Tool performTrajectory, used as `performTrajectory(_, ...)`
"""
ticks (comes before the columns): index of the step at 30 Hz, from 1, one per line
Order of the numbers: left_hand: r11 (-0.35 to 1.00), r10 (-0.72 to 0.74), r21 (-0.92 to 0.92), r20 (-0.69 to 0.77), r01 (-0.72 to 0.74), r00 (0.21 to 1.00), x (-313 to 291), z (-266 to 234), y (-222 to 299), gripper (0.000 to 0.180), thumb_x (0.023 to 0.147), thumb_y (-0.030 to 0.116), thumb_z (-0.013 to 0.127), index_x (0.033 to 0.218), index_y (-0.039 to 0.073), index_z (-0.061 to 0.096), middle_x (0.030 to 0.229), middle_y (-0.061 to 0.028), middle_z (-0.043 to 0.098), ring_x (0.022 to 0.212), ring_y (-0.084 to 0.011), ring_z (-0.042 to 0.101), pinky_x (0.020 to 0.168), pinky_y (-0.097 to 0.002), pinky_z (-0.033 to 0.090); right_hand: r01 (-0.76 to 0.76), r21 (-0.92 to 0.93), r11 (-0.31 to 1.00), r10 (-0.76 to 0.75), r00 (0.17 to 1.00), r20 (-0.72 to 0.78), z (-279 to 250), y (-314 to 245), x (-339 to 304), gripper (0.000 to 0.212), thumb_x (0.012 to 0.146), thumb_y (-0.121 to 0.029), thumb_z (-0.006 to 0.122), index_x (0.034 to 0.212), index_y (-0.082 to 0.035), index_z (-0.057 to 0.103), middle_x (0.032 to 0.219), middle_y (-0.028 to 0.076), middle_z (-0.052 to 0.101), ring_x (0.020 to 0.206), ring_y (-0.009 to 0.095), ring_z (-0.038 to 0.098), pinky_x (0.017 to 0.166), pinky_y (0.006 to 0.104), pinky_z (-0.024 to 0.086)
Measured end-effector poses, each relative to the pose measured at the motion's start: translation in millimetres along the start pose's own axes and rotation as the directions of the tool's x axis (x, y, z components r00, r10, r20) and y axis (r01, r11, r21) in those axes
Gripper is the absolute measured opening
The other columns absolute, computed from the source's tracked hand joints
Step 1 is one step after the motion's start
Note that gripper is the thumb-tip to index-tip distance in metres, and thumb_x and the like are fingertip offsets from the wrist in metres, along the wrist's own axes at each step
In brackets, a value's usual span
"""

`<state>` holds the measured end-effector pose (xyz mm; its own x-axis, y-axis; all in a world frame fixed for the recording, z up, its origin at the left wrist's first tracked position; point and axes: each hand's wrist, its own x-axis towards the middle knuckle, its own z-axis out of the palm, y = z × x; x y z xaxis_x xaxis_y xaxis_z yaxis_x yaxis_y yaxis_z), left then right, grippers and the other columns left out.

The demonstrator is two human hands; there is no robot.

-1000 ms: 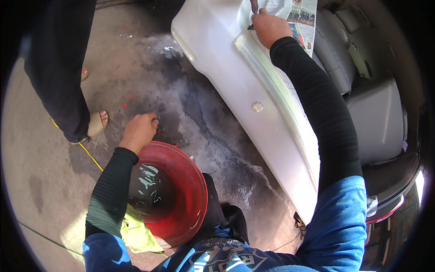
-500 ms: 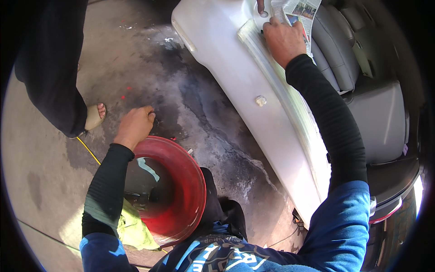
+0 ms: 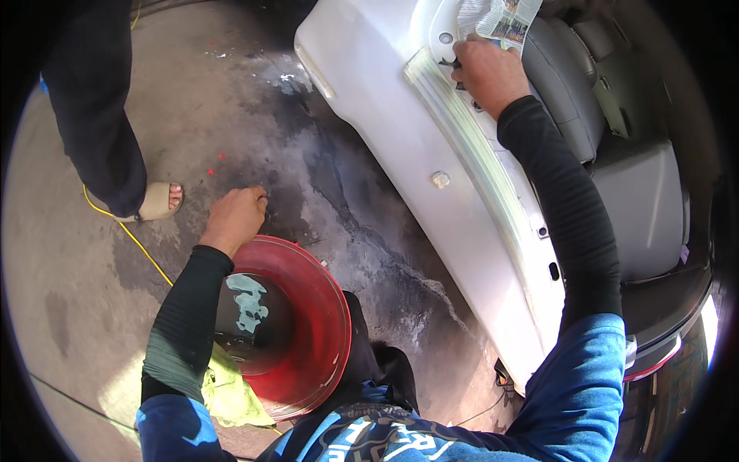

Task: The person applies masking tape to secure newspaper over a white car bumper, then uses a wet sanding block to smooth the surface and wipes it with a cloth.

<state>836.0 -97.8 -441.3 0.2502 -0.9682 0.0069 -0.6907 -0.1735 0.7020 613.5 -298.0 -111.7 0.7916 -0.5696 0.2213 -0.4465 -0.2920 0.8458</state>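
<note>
Right hand (image 3: pixel 486 73), upper right of frame, fingers curled on the white car bumper (image 3: pixel 431 165) edge beside newspaper masking (image 3: pixel 496 17); grip unclear. Bumper's long axis runs diagonally to lower right. Left hand (image 3: pixel 235 219), loosely curled, empty, rests at red basin (image 3: pixel 312 323) rim, centre-left.
</note>
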Motion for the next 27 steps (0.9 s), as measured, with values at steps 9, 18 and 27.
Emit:
performTrajectory(9,1.0,-0.008,-0.005,-0.015,0.008,1.0,2,4,0,0.029,0.1,0.023,0.062,0.121,0.007,0.074,0.105,-0.0223,0.075,0.104,-0.0434,0.07,0.093,-0.052,0.055,0.036,-0.156,0.987,-0.056,0.99,-0.126,16,-18,37,0.011,0.091,-0.009,0.067,0.1,-0.011,0.072,0.104,0.009,0.07,0.098,0.029,0.073,0.082,0.0501,0.052)
performTrajectory(18,1.0,0.016,-0.002,-0.039,-0.016,0.999,3,6,-2,0.028,0.1,0.021,0.062,0.122,0.006,0.073,0.106,-0.0213,0.075,0.105,-0.0417,0.07,0.093,-0.0505,0.055,0.099,-0.024,0.995,-0.098,0.994,0.038,-6,6,-42,0.012,0.094,-0.009,0.067,0.104,-0.012,0.073,0.105,0.008,0.071,0.096,0.026,0.075,0.084,0.047,0.052)
performTrajectory(27,1.0,-0.011,0.016,0.014,0.011,1.0,2,2,2,0.03,0.101,0.024,0.062,0.124,0.007,0.073,0.109,-0.0215,0.075,0.107,-0.0414,0.07,0.094,-0.0486,0.054,0.05,-0.012,0.999,-0.051,0.995,-0.08,-3,-3,-54,0.005,0.093,-0.012,0.066,0.096,-0.009,0.068,0.103,0.012,0.068,0.097,0.03,0.072,0.082,0.049,0.05)
